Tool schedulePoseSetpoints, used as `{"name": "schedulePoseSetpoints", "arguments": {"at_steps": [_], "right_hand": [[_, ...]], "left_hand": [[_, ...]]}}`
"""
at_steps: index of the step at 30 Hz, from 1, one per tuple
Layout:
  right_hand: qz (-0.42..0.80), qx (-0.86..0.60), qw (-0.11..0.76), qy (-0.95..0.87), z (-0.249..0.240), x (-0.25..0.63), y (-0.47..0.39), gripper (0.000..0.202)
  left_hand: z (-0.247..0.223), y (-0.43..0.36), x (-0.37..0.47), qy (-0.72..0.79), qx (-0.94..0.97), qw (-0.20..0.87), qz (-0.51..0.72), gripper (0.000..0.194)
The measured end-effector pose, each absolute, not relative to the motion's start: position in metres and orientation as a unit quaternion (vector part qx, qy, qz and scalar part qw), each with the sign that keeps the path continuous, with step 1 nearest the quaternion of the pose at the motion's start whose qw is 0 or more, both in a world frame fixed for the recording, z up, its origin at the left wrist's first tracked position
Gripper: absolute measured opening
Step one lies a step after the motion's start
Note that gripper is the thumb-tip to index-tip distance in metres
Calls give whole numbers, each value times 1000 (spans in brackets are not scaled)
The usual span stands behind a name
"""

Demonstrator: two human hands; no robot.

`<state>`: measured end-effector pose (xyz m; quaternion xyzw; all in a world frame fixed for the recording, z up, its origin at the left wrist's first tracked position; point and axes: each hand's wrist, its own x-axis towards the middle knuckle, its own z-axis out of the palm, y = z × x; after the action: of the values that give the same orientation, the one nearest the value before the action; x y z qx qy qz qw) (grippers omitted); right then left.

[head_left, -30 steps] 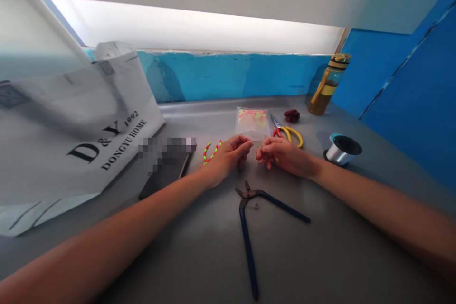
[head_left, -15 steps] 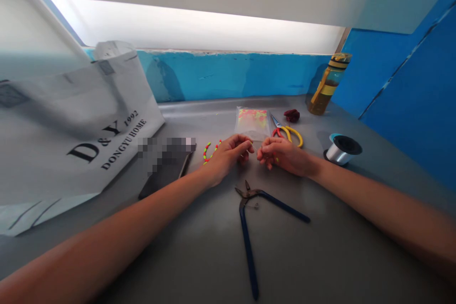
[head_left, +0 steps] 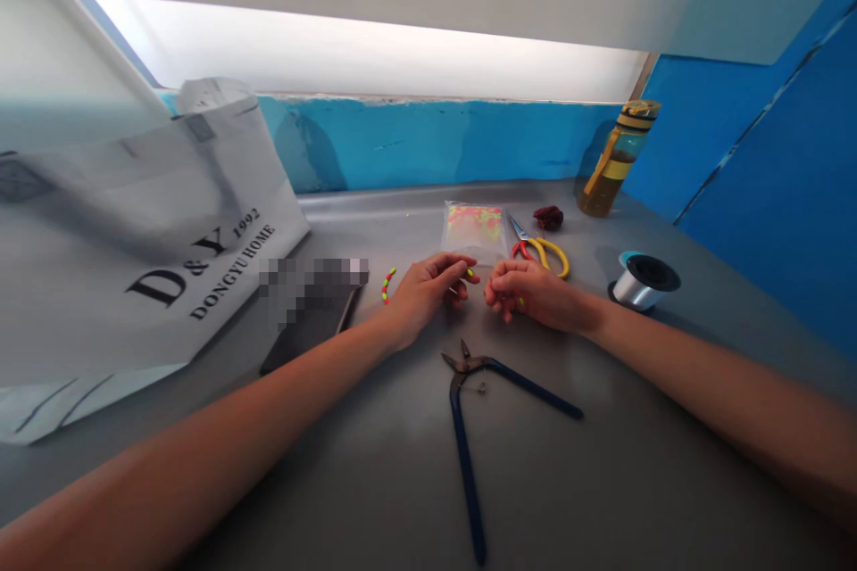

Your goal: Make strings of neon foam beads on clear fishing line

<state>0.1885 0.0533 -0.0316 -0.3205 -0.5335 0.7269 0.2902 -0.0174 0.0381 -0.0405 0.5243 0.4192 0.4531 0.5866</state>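
Note:
My left hand (head_left: 432, 290) is closed in a pinch, with a yellow-green bead (head_left: 470, 273) showing at its fingertips. From behind that hand, to its left, a string of red and yellow-green beads (head_left: 386, 285) curves out onto the table. My right hand (head_left: 526, 290) faces it across a small gap, its fingers curled and pressed together. A speck of yellow-green shows under the right fingers; what they pinch is too small to tell. Blue-handled pliers (head_left: 474, 364) lie spread apart on the table, nearer to me than both hands.
Behind my hands lie a clear packet of colored beads (head_left: 475, 227), red-and-yellow-handled scissors (head_left: 536, 245) and a dark red bundle (head_left: 548, 217). To the right stand a spool of clear line (head_left: 636, 285) and a bottle (head_left: 616, 162). Left are a phone (head_left: 314, 321) and white bag (head_left: 201, 223).
A yellow-green bead has come into plain view at my left fingertips. Less of the bead string shows beside my left hand. The right hand has barely moved.

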Motion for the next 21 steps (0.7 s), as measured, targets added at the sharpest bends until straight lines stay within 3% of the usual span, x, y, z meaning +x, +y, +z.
{"name": "schedulePoseSetpoints", "arguments": {"at_steps": [21], "right_hand": [[719, -318, 291, -545, -32, 188, 54, 8]], "left_hand": [[-40, 38, -18, 437, 555, 549, 447, 31]]}}
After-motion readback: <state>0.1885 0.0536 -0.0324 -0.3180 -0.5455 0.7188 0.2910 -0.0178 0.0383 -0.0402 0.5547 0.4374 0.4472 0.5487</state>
